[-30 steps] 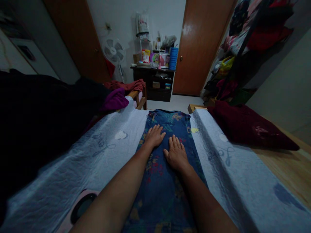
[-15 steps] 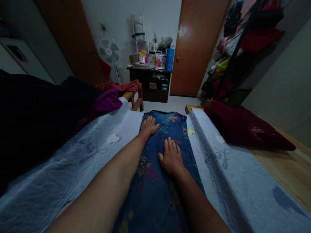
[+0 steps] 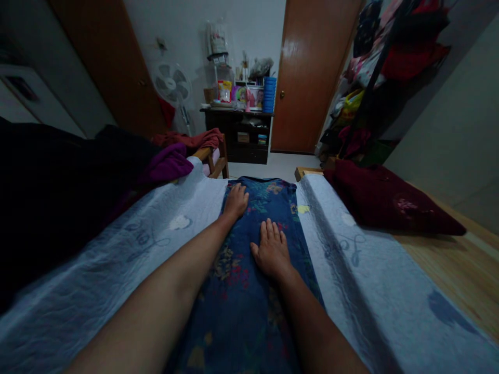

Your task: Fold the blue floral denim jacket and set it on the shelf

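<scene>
Left hand (image 3: 236, 200): It is palm down on the blue cloth (image 3: 249, 306), up near the far left corner. The fingers are a little apart and bend down a bit.
Right hand (image 3: 271, 249): It lies flat on the same cloth, lower down than the left hand and near the middle. The fingers point ahead, almost side by side, and the thumb sticks out to the left. The two hands do not touch.
Blue cloth: It is long and lies flat on the white sheet (image 3: 393, 280). It has red, yellow and green flowers. Its far end is at the far edge of the sheet.
White sheet: It shows on both sides of the blue cloth.
Dark red cloth (image 3: 390, 200): It lies off to the right, by the pale wood (image 3: 440, 259).
Black heap (image 3: 66, 187): It is big, on the left, too dark to make out. A purple cloth (image 3: 169, 165) is beside it.
By the wall: A fan (image 3: 171, 82) stands left of a dark shelf (image 3: 218, 124).
</scene>
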Available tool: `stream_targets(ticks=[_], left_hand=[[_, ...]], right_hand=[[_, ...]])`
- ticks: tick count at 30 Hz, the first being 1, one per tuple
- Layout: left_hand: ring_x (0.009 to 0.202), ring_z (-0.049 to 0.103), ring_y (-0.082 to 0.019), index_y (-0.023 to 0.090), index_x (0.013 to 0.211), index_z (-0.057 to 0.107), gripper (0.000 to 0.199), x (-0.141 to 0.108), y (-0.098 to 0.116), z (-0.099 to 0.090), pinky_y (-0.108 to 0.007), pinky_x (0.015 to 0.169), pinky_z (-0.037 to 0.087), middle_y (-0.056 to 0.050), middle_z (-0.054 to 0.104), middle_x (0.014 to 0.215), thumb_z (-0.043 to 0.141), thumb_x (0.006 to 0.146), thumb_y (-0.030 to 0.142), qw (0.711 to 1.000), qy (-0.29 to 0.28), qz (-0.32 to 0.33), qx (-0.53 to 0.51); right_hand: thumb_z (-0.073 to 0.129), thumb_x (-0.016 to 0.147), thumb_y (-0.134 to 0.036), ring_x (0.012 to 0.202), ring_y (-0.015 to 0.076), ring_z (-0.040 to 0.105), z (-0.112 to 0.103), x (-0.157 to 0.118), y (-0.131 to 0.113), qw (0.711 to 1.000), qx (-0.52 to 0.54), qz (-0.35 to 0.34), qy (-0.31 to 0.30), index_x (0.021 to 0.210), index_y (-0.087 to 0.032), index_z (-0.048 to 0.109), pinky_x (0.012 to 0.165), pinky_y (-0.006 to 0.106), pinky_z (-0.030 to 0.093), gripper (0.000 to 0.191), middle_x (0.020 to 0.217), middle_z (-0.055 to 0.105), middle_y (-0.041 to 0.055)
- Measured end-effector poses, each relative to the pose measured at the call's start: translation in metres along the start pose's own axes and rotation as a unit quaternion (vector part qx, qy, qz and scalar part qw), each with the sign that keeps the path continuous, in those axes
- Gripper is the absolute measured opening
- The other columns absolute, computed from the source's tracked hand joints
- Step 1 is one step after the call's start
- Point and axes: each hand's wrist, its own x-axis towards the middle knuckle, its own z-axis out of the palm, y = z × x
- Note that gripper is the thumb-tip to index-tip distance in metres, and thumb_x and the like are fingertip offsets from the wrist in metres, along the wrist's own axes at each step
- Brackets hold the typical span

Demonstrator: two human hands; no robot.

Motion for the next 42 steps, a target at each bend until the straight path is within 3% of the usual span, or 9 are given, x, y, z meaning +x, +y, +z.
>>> stream_targets(ticks=[3, 6, 10, 17, 21, 30, 34, 38, 42], left_hand=[[0.139, 0.036, -0.019, 0.013, 0.131, 0.052, 0.043, -0.029, 0.006, -0.014, -0.035, 0.117, 0.027, -0.012, 0.042, 0.148, 0.030, 0.096, 0.024, 0.999, -0.009, -0.007, -0.040], [0.136, 0.041, -0.017, 0.016, 0.133, 0.051, 0.043, -0.073, 0.013, -0.025, -0.035, 0.116, 0.030, -0.010, 0.050, 0.143, 0.031, 0.096, 0.024, 0.990, -0.117, 0.062, -0.051], [0.144, 0.028, -0.023, 0.016, 0.144, 0.040, 0.052, -0.120, 0.024, -0.037, -0.043, 0.118, 0.023, -0.010, 0.037, 0.154, 0.032, 0.098, 0.038, 0.983, -0.163, 0.089, 0.004], [0.144, 0.028, -0.020, 0.013, 0.145, 0.039, 0.051, -0.133, 0.030, -0.051, -0.040, 0.119, 0.022, -0.012, 0.036, 0.154, 0.027, 0.098, 0.027, 0.982, -0.163, 0.091, 0.008], [0.146, 0.023, -0.020, 0.013, 0.147, 0.035, 0.052, -0.164, 0.033, -0.065, -0.040, 0.118, 0.023, -0.012, 0.031, 0.156, 0.031, 0.096, 0.024, 0.979, -0.186, 0.084, -0.016], [0.149, 0.008, -0.027, 0.024, 0.152, 0.025, 0.066, -0.247, 0.040, -0.123, -0.051, 0.118, 0.016, -0.011, 0.014, 0.161, 0.027, 0.096, 0.058, 0.942, -0.320, 0.072, -0.062], [0.149, 0.009, -0.029, 0.024, 0.153, 0.026, 0.071, -0.263, 0.043, -0.126, -0.051, 0.118, 0.014, -0.011, 0.018, 0.161, 0.030, 0.093, 0.063, 0.955, -0.282, 0.072, -0.048], [0.148, 0.016, -0.025, 0.024, 0.149, 0.034, 0.061, -0.270, 0.043, -0.126, -0.046, 0.119, 0.014, -0.008, 0.026, 0.159, 0.028, 0.097, 0.055, 0.969, -0.233, 0.069, -0.052], [0.147, 0.022, -0.019, 0.022, 0.145, 0.040, 0.052, -0.270, 0.044, -0.141, -0.038, 0.119, 0.019, -0.004, 0.034, 0.156, 0.024, 0.100, 0.041, 0.957, -0.269, 0.044, -0.096]], right_hand=[[0.039, 0.093, -0.043, 0.146, 0.0287, 0.018, -0.003, 0.001, 0.000, 1.000, 0.003, 0.000, 0.024, 0.152, -0.009, 0.026, 0.116, 0.045, 0.016, 0.070, 0.160, 0.020, 0.0130], [0.037, 0.093, -0.035, 0.143, 0.0274, 0.027, -0.006, 0.002, 0.001, 0.999, 0.012, 0.001, 0.052, 0.150, -0.009, 0.033, 0.115, 0.043, 0.021, 0.062, 0.156, 0.031, 0.0134], [0.036, 0.094, -0.026, 0.147, 0.0225, 0.018, -0.004, 0.006, 0.004, 0.996, 0.018, -0.054, 0.071, 0.151, -0.011, 0.028, 0.116, 0.042, 0.018, 0.060, 0.159, 0.024, 0.0109], [0.033, 0.095, -0.030, 0.147, 0.0207, 0.017, -0.001, 0.006, 0.006, 0.995, -0.005, -0.086, 0.051, 0.150, -0.017, 0.033, 0.117, 0.045, 0.016, 0.056, 0.159, 0.026, 0.0053], [0.031, 0.096, -0.031, 0.147, 0.0213, 0.015, -0.003, 0.002, 0.004, 0.994, -0.027, -0.086, 0.054, 0.151, -0.015, 0.030, 0.117, 0.045, 0.015, 0.057, 0.160, 0.023, 0.0064], [0.034, 0.096, -0.052, 0.147, 0.0314, 0.009, -0.012, -0.032, -0.002, 0.997, -0.059, -0.056, 0.003, 0.153, -0.030, 0.022, 0.112, 0.062, 0.014, 0.062, 0.162, 0.014, 0.0035], [0.030, 0.097, -0.054, 0.147, 0.0304, 0.011, -0.012, -0.059, 0.002, 0.997, -0.060, -0.050, -0.021, 0.153, -0.030, 0.023, 0.112, 0.062, 0.011, 0.062, 0.162, 0.016, 0.0044], [0.031, 0.098, -0.048, 0.147, 0.0283, 0.013, -0.014, -0.084, 0.011, 0.998, -0.041, -0.047, -0.026, 0.153, -0.029, 0.024, 0.113, 0.062, 0.011, 0.058, 0.161, 0.018, 0.0039], [0.041, 0.095, -0.035, 0.145, 0.0300, 0.020, -0.022, -0.104, 0.011, 0.999, -0.011, -0.017, -0.044, 0.149, -0.023, 0.035, 0.112, 0.062, 0.016, 0.055, 0.158, 0.028, 0.0073]])
